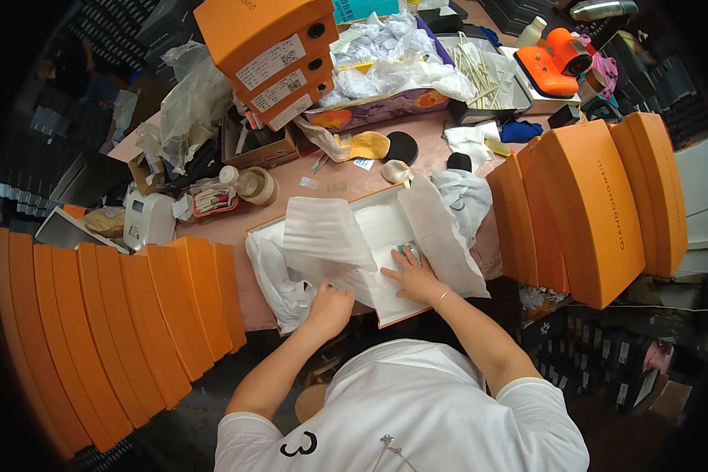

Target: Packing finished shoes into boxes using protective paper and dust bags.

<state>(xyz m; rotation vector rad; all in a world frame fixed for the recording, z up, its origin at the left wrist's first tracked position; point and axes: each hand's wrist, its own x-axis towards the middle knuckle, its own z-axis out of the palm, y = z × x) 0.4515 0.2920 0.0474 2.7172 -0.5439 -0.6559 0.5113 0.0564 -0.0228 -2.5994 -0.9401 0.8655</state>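
In front of me lies an orange-edged shoebox (379,318) with a white inside. A sheet of white foam wrap (326,228) lies across its left part, above a white bundle (271,271) at the left end. My left hand (332,308) is closed at the near edge of the foam wrap and appears to pinch it. Fingers spread, my right hand (415,280) rests inside the box, touching a small clear-and-greenish packet (409,250). White wrapping paper (444,224) stands folded out over the right side.
Orange shoeboxes line up at the left (145,315) and the right (582,212). More orange boxes (267,55) are stacked behind. A carton of crumpled paper (393,59), an orange device (554,63), a jar (256,186) and cloths (464,193) stand or lie around the pink table.
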